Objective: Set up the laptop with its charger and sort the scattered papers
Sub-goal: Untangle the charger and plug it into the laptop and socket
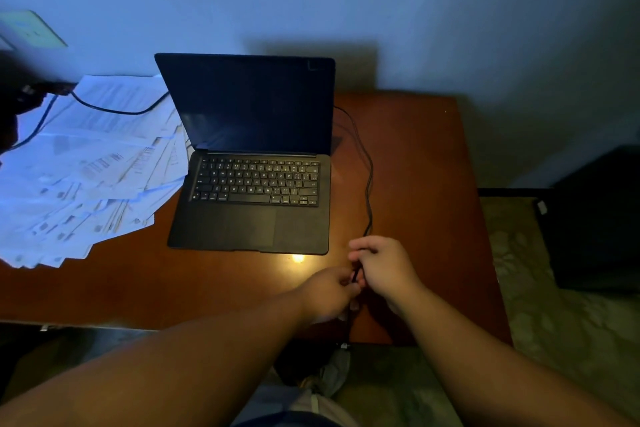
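Head view looks down on a reddish-brown tabletop (pixel 433 156) against a blue wall. At its middle sits a black laptop (pixel 256 163), lid up, screen dark. Scattered papers (pixel 86 170) fan out to its left, with a black cable crossing their far edge. To the right of the laptop, the charger cable (pixel 367 180) runs toward the near edge, where both hands meet. The left hand (pixel 330 291) and right hand (pixel 384 269) each pinch the cable's end with curled fingers.
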Tool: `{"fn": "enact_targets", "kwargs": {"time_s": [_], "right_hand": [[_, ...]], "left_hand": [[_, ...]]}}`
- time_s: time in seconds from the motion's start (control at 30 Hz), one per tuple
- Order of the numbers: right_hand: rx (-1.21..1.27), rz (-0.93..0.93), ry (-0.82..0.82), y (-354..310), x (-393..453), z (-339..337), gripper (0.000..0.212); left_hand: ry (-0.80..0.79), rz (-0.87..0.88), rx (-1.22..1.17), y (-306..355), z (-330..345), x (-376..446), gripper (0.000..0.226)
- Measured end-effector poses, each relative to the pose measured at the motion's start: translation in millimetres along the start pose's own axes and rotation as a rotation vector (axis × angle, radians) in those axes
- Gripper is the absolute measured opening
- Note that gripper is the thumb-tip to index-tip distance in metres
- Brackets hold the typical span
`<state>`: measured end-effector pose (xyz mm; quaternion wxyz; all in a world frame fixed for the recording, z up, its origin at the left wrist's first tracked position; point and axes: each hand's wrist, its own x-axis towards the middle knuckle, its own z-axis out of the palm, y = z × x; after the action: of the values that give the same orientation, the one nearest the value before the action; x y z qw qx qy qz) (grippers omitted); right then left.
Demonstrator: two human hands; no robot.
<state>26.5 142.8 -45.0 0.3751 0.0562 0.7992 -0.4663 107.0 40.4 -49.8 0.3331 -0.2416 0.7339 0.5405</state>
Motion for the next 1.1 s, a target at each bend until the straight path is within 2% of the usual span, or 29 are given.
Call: {"fn": "enact_targets", "kwargs": {"time_s": [0.1, 0.3, 0.5, 0.57, 0.67, 0.77, 0.9, 1.0, 1.1], "right_hand": [[0.086, -0.025, 0.051, -11, -2, -4, 0.029], [0.233, -0.053, 0.084, -36, -11, -20, 0.026], [0.260, -0.014, 0.092, -43, -31, -29, 0.049], [0.281, 0.016, 0.075, -41, -41, -31, 0.046], [0.278, 0.047, 0.027, -36, -54, -33, 0.017], [0.319, 0.027, -0.053, -31, -64, -31, 0.029], [0.433, -0.016, -0.081, -35, -75, -33, 0.042], [0.487, -0.066, -0.083, -43, -83, -38, 0.036], [0.479, -0.128, -0.017, -51, -91, -44, 0.023]], "left_hand": [[-0.033, -0.041, -0.005, 4, -6, -3, 0.018], [-0.036, -0.012, -0.050, 18, -17, -14, 0.024], [0.003, 0.080, -0.148, 45, -29, -27, 0.020], [0.046, 0.108, -0.181, 55, -30, -30, 0.025], [0.114, 0.174, -0.217, 69, -31, -34, 0.024], [0.151, 0.218, -0.287, 83, -33, -35, 0.025], [0.223, 0.262, -0.376, 102, -36, -35, 0.027], [0.261, 0.299, -0.424, 116, -41, -36, 0.022], [0.288, 0.338, -0.458, 128, -44, -38, 0.022]]}}
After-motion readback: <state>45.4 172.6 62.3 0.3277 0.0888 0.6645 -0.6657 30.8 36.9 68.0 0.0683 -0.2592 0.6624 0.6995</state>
